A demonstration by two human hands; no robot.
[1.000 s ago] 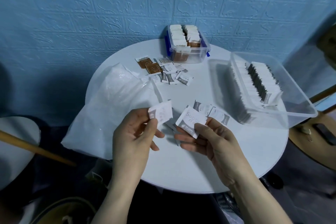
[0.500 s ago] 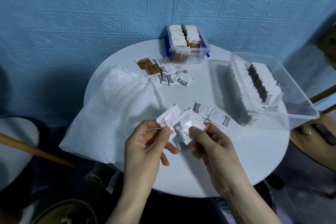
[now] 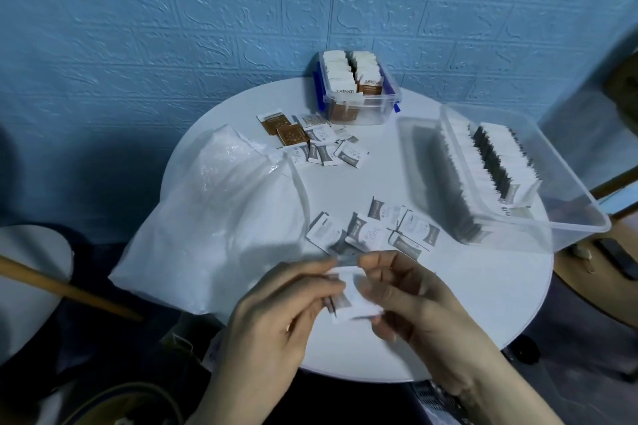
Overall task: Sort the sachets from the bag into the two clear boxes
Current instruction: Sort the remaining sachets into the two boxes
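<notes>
My left hand (image 3: 276, 314) and my right hand (image 3: 414, 300) meet over the near part of the round white table (image 3: 466, 314). Both pinch a small stack of white and grey sachets (image 3: 348, 300) held between them. Several loose white and grey sachets (image 3: 379, 228) lie just beyond my fingers. The white plastic bag (image 3: 221, 224) lies crumpled at the left. A small clear box (image 3: 359, 93) with brown and white sachets stands at the back. A large clear box (image 3: 518, 176) with rows of white and grey sachets sits at the right.
More brown sachets (image 3: 283, 129) and white and grey ones (image 3: 328, 150) lie scattered in front of the small box. A wooden stick (image 3: 65, 286) crosses a white stool (image 3: 31, 286) at the left. The blue brick-pattern wall (image 3: 207, 28) stands behind the table.
My two hands have come together and drawn toward me. The sachets that each hand held apart are now stacked in one bundle between both hands.
</notes>
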